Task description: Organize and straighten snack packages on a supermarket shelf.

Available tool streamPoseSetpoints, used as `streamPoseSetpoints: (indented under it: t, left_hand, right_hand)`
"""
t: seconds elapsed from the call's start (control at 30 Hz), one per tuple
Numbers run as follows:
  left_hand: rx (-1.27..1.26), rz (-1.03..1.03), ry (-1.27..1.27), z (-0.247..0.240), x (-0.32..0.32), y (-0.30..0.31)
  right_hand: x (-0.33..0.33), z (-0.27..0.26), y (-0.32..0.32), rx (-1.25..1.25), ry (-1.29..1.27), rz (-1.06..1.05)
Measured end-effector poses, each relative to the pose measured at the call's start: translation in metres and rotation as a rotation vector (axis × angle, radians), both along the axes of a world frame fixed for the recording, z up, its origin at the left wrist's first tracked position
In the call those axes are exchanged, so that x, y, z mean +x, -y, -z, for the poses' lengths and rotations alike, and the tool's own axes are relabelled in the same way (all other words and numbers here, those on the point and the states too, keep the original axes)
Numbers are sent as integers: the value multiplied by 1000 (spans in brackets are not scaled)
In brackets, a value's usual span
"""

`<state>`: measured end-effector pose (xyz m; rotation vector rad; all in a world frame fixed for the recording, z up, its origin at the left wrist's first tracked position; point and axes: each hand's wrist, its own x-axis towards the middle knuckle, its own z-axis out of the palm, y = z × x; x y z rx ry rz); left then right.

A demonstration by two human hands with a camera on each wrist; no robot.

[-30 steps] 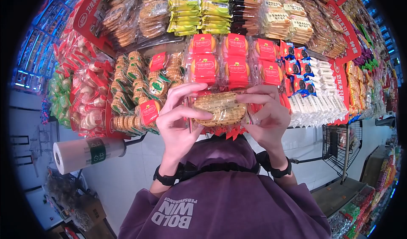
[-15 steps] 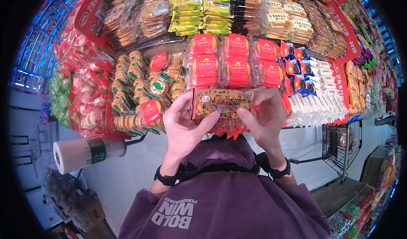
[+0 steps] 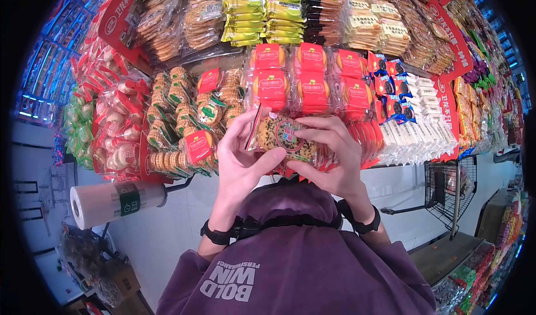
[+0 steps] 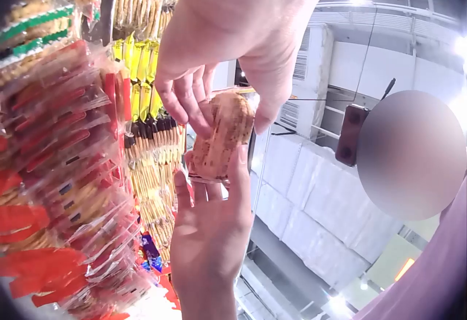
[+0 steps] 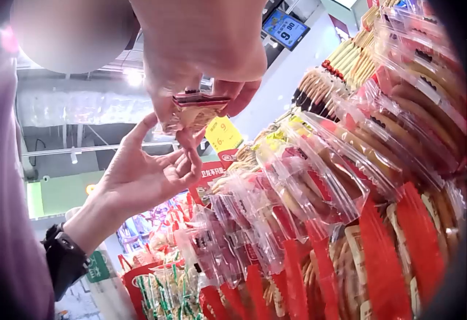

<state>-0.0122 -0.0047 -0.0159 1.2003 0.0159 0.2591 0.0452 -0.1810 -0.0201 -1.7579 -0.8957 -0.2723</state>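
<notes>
A clear-wrapped package [image 3: 286, 139] of dark-speckled biscuits, with a round printed label facing up, is held at a tilt between both hands over the front of the display. The left hand [image 3: 240, 153] grips its left end, thumb on the front. My right hand [image 3: 335, 153] pinches the right end, fingers across the upper side and thumb below. In the left wrist view the package [image 4: 225, 134] stands upright between the left hand [image 4: 233, 35] and the right hand [image 4: 211, 243]. In the right wrist view its sealed edge [image 5: 198, 101] shows under the right hand [image 5: 201, 35].
Red-labelled packs [image 3: 311, 91] lie just beyond the hands, green-banded biscuits [image 3: 181, 100] to the left, white-wrapped sticks [image 3: 416, 130] to the right. Yellow packs [image 3: 244, 8] are farther back. A plastic bag roll [image 3: 100, 204] hangs front left; a wire cart [image 3: 446, 189] stands right.
The package has turned from its plain side to its labelled side, then tilted with its right end lower. My right hand has shifted left, its fingers now over the pack.
</notes>
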Motion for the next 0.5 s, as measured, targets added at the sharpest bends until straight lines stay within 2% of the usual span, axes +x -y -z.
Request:
streamPoseSetpoints:
  t: [0.13, 0.27, 0.5]
  left_hand:
    - [-26, 10, 22, 6, 1, 1]
    - [-39, -22, -110, 8, 3, 1]
    - [-16, -47, -141, -1, 4, 5]
  right_hand:
    - [1, 9, -1, 151, -183, -54]
    - [-2, 8, 1, 179, -345, -85]
    - [-7, 1, 4, 144, -596, -54]
